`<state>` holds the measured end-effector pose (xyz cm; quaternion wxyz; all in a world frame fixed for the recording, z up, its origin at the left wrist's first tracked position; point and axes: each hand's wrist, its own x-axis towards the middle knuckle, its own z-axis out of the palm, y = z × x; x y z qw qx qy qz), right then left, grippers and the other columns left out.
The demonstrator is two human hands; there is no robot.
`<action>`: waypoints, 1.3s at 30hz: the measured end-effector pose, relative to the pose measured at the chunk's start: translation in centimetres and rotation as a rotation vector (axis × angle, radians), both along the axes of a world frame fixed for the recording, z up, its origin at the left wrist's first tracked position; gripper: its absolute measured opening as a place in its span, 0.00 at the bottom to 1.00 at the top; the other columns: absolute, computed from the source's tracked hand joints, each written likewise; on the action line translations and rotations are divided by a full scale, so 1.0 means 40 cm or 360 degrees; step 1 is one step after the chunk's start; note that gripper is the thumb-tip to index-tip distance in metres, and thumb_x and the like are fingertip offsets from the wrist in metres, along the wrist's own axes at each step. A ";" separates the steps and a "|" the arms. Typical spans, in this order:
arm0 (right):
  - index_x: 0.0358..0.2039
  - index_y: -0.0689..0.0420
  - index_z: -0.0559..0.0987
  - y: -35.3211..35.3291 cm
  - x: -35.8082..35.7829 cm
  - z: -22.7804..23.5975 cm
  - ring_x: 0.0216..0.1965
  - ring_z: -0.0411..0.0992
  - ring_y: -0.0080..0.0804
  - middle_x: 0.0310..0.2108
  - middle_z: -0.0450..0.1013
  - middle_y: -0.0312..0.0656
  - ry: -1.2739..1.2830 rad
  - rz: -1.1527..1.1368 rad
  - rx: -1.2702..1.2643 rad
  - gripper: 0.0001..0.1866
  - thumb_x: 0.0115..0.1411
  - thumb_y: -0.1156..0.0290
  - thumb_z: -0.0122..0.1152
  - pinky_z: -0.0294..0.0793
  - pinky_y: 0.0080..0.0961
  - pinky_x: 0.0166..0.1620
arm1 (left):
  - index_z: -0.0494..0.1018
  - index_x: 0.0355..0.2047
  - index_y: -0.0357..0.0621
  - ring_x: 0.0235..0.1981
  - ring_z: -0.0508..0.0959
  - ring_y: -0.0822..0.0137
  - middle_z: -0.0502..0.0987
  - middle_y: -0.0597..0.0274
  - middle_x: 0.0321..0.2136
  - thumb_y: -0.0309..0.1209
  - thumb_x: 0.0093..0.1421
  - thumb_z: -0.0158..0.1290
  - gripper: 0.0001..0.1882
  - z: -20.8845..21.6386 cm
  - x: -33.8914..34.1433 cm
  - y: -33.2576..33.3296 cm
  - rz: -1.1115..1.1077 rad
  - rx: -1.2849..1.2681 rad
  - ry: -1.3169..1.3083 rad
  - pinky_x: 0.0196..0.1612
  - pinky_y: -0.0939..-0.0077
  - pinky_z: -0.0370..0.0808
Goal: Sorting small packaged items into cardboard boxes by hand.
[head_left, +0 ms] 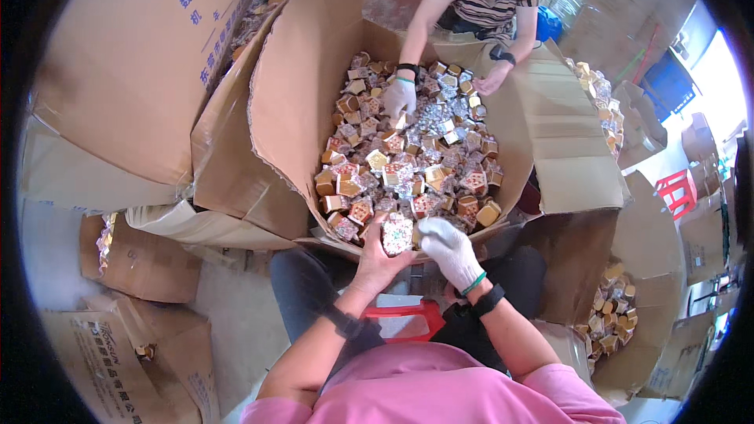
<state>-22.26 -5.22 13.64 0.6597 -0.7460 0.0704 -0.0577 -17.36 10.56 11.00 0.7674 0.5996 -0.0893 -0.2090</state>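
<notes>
My bare left hand point(381, 257) is closed around a small block-like piece point(397, 235) with a white, speckled, colourful face. I hold it just over the near edge of a big cardboard box point(302, 102). Close to its right side is my right hand point(448, 251), in a white knit glove, fingers bent and pressed together. Whether anything is pinched in that glove cannot be made out. Inside the box lies a heap of small gold-sided pieces point(397, 173), many in clear wrap, some house-shaped with red or white patterned faces.
Across the box, a person's gloved hand point(400, 100) reaches into the heap; their other hand point(493, 77) is over the right side. More boxes point(137, 263) stand at the left. Similar pieces point(611, 310) fill a box at lower right. A red stool point(404, 320) shows between my legs.
</notes>
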 end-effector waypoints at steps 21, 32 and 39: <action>0.35 0.57 0.75 0.054 -0.020 0.026 0.32 0.72 0.30 0.29 0.71 0.40 -0.0041 0.0183 0.0119 0.09 0.56 0.67 0.55 0.71 0.22 0.34 | 0.73 0.27 0.40 0.20 0.71 0.78 0.73 0.66 0.22 0.41 0.61 0.45 0.17 0.029 -0.027 0.075 0.0563 -0.0097 0.0519 0.25 0.83 0.69; 0.17 0.54 0.70 0.086 -0.028 0.055 0.06 0.57 0.26 0.08 0.60 0.35 0.1154 0.0170 0.1085 0.25 0.53 0.43 0.50 0.57 0.22 0.10 | 0.71 0.26 0.34 0.25 0.69 0.75 0.72 0.64 0.21 0.34 0.62 0.42 0.15 0.010 -0.037 0.074 0.0604 0.0537 -0.0446 0.31 0.78 0.67; 0.14 0.52 0.65 0.082 -0.026 0.003 0.07 0.51 0.25 0.07 0.53 0.32 0.0907 0.0108 0.1446 0.24 0.59 0.48 0.44 0.61 0.28 0.17 | 0.72 0.23 0.32 0.20 0.70 0.74 0.72 0.64 0.18 0.28 0.58 0.39 0.14 -0.010 0.027 0.023 0.0564 0.0548 -0.0348 0.27 0.79 0.67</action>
